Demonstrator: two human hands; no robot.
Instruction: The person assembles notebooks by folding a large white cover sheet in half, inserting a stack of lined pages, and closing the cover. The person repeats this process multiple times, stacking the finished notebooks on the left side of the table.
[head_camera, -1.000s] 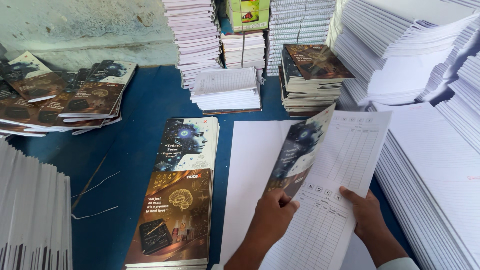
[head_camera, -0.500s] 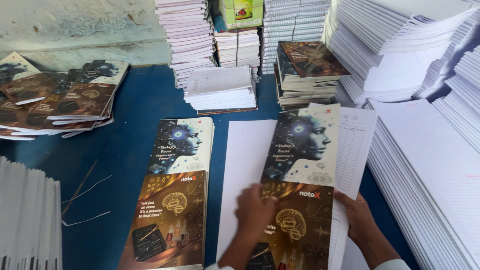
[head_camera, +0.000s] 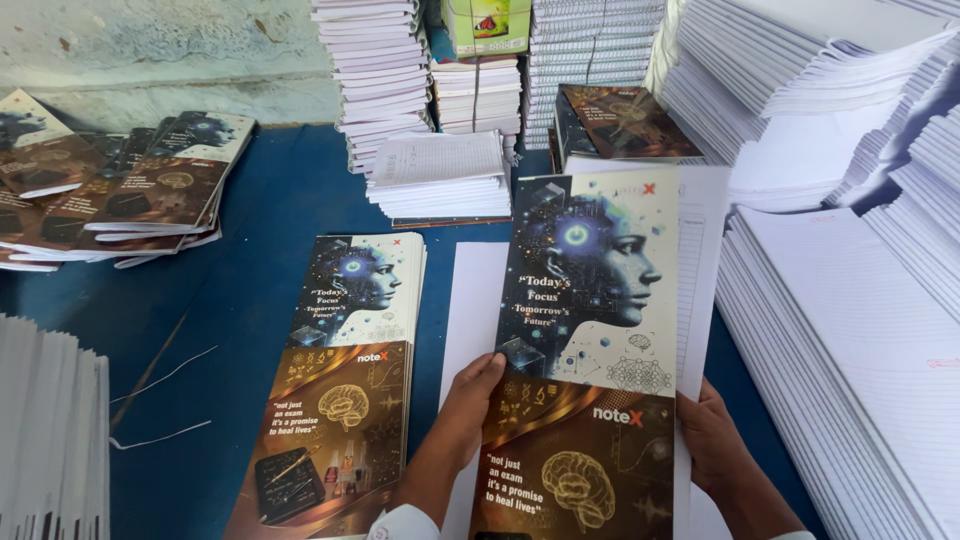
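Blue table: cover sheet (both grips)

Green and white carton, top centre, perhaps cardboard

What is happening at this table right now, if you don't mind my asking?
A person is holding a long printed cover sheet with both hands, the left hand on its left edge and the right hand on its right edge, above white paper sheets on the blue table. A pile of the same covers lies just to the left. Stacks of ruled paper stand to the right and at the back, and more covers are spread at the far left.
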